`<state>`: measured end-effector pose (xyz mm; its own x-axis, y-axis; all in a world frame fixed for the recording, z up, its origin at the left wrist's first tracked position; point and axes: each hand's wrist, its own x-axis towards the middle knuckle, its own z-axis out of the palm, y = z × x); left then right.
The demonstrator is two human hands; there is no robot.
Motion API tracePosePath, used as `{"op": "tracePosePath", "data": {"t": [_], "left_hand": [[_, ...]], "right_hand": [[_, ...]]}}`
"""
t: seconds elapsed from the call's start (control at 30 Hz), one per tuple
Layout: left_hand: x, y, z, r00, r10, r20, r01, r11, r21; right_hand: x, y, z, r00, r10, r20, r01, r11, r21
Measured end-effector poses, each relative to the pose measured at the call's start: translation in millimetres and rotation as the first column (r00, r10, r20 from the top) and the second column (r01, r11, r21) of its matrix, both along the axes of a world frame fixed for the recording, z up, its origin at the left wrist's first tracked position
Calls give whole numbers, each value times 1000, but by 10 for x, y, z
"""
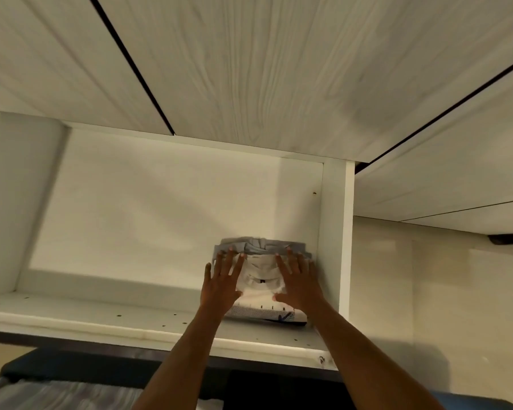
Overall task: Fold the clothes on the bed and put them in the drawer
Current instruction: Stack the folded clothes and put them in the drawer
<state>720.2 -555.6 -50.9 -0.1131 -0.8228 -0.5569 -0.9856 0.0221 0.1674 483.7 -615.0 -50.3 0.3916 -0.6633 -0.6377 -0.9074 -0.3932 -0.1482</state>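
Your left hand (222,279) lies flat, fingers straight, on the left edge of the folded clothes (262,287) at the open compartment's (148,220) right wall, your right hand (298,281) likewise pressing its right side.

Shelf (101,315) free leftward; side wall (335,232) blocks right
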Motion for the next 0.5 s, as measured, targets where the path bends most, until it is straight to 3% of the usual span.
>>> {"op": "tracePosePath", "data": {"t": [0.1,0.2,0.37,0.5], "left_hand": [[2,-27,-166,1000,-5,-25,7,997,74],[-17,1,-210,999,18,-50,-12,992,124],[-44,45,39,995,58,-81,-55,998,36],[-73,105,303,980,183,-75,-188,980,-68]], "right_hand": [[-4,37,-108,996,19,-93,-14,998,53],[-22,176,-109,996,-16,-87,20,999,46],[-34,115,86,1000,-11,28,12,999,-40],[4,33,322,995,70,76,-64,995,-74]]}}
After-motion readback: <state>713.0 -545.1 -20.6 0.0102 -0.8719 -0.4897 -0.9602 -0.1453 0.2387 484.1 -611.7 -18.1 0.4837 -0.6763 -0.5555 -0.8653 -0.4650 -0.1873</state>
